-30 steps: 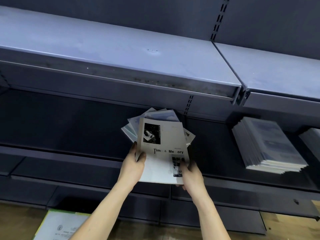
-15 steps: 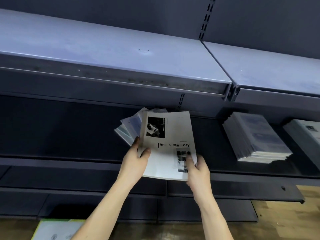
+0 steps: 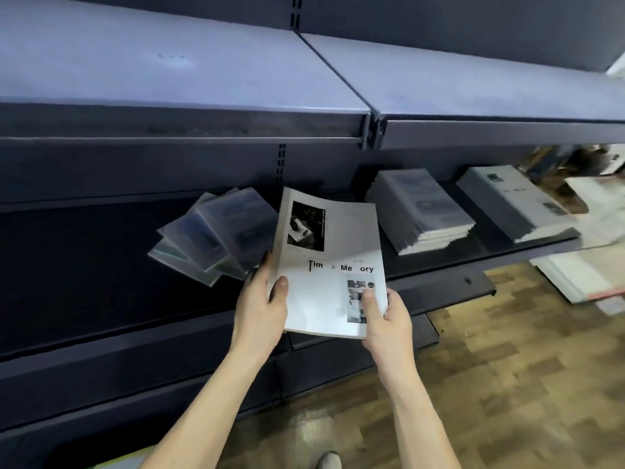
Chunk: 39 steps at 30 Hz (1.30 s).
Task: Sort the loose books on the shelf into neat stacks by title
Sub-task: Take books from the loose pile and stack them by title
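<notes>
On the left part of the middle shelf, towards its front edge, a fanned heap of loose books lies askew, covers overlapping at odd angles and plainly not yet sorted. Just to the right of that heap the person's left hand grips the lower left edge of a white book titled Time & Memory, thumb curled over the cover and fingers out of sight beneath it. The book is held tilted above the front edge of the shelf, its top corner over the heap. The right hand pinches the book's lower right corner, thumb pressed on the small photo printed there, the other fingers curled behind. Further right on the same shelf stands a squared stack of grey-covered books, and near the shelf's right end a second neat stack whose pale cover looks like the one in hand, though it is too blurred to read. I would judge the job well past halfway: two stacks made, one book in transit, and the fanned heap left to go through
</notes>
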Available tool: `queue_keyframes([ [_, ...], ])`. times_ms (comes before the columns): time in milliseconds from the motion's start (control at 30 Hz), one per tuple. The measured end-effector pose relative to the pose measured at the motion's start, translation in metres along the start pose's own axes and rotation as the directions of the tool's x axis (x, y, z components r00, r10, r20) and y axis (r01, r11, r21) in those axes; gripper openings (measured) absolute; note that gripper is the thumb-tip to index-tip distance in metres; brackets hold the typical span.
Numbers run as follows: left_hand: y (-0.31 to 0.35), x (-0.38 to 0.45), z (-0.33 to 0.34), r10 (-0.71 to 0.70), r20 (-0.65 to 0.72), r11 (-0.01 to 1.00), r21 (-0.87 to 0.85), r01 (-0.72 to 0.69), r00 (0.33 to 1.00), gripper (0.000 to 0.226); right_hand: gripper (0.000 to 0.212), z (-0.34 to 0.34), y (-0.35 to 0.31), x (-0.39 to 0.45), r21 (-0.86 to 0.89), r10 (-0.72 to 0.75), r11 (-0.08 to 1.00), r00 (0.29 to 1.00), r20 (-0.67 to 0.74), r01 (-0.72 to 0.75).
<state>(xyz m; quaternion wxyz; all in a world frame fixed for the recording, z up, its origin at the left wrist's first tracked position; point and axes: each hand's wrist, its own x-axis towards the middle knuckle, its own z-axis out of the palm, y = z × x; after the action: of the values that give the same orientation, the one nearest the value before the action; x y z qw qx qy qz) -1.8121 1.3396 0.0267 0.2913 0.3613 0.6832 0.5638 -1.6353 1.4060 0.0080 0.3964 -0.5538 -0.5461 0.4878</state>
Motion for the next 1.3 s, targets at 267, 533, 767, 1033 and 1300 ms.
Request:
queue_keyframes([
  [267, 0.007, -0.013, 0.059, 0.021, 0.147, 1.0, -0.014, -0.019, 0.989, 0.048, 0.029, -0.061, 0.007, -0.02, 0.005, -0.093, 0.995, 0.983, -0.156, 0.095],
  [533, 0.038, -0.036, 0.141, 0.042, 0.316, 0.999, -0.001, -0.044, 0.948, 0.052, 0.026, -0.146, 0.017, -0.026, 0.096, -0.093, 0.986, 0.932, -0.349, 0.134],
  [767, 0.056, -0.064, 0.222, 0.098, 0.409, 0.991, 0.042, -0.125, 0.907, 0.045, 0.025, -0.229, 0.038, -0.021, 0.157, -0.065, 0.977, 0.897, -0.436, 0.147],
  [1033, 0.076, -0.105, 0.31, 0.08, 0.48, 0.985, 0.096, -0.144, 0.873, 0.053, 0.026, -0.32, 0.061, -0.019, 0.165, -0.066, 0.973, 0.875, -0.48, 0.164],
  [1300, 0.085, -0.117, 0.375, 0.05, 0.513, 0.985, 0.115, -0.126, 0.857, 0.053, 0.029, -0.377, 0.082, 0.0, 0.147, -0.008, 0.984, 0.849, -0.529, 0.101],
])
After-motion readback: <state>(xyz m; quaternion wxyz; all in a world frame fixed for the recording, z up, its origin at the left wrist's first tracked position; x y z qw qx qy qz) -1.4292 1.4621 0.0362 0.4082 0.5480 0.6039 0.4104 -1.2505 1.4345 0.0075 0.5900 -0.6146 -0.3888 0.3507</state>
